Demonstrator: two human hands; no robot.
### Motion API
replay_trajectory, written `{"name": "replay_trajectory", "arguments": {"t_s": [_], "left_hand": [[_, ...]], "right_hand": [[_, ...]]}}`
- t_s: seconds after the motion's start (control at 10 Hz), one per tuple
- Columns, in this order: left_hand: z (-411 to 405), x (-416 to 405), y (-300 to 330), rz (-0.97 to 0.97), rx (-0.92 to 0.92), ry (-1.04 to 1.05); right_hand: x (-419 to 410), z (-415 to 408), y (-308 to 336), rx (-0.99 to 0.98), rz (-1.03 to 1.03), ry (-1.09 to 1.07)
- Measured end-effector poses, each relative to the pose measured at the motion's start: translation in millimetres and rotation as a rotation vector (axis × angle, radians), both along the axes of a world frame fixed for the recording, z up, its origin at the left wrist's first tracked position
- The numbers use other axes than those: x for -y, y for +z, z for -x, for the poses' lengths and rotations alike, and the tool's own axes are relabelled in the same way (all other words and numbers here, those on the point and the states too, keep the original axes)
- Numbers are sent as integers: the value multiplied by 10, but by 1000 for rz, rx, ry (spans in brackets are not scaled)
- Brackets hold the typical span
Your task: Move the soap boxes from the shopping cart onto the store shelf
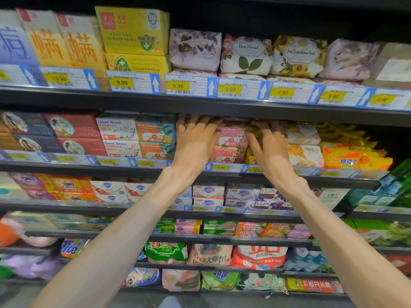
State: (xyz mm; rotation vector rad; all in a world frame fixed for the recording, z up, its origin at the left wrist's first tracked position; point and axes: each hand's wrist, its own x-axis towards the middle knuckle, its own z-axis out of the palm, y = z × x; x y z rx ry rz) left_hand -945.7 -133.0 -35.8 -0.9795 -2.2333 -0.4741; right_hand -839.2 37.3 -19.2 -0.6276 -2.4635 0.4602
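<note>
Both arms reach up to the second shelf [200, 172] of the store rack. Pink Goat Soap boxes [231, 138] stand there in a stack of two, between my hands. My left hand [195, 141] lies with straight fingers against the left side of the stack and partly covers another box behind it. My right hand [269, 145] lies with straight fingers against the right side of the same stack. Left of them stand white Goat Soap boxes [117, 132] and orange ones [155, 134]. No shopping cart shows in the head view.
Above is a shelf with yellow boxes [133, 32] and paper-wrapped floral soaps [245, 55], with price tags [178, 85] along its edge. Yellow soap packs [351, 158] sit right of my hands. Lower shelves carry Safeguard, Lux and laundry packs [209, 256].
</note>
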Motion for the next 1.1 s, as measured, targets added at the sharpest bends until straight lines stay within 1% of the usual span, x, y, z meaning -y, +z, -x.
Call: {"name": "replay_trajectory", "arguments": {"t_s": [0.1, 0.2, 0.4, 0.6, 0.7, 0.8, 1.0, 1.1], "left_hand": [[-47, 70, -38, -43, -38, -4], [-77, 137, -32, -55, -55, -24], [-102, 324, -15, 48, -36, -4], [-87, 657, 15, 110, -5, 28], [-49, 900, -12, 120, 16, 29], [-20, 1193, -88, 115, 26, -4], [-26, 1836, -89, 104, 31, -43], [-113, 2206, -141, 83, 80, -49]], "right_hand": [[25, -5, -24, 12, -32, 12], [47, -7, -20, 28, -13, 5], [33, 0, -46, 44, -57, -9], [72, -117, -142, -116, -223, 55], [205, -143, -122, -123, -270, 36], [371, -167, -89, -151, -248, 16], [711, -300, -61, -38, -258, -57], [963, -453, -123, -40, -305, -10]]}}
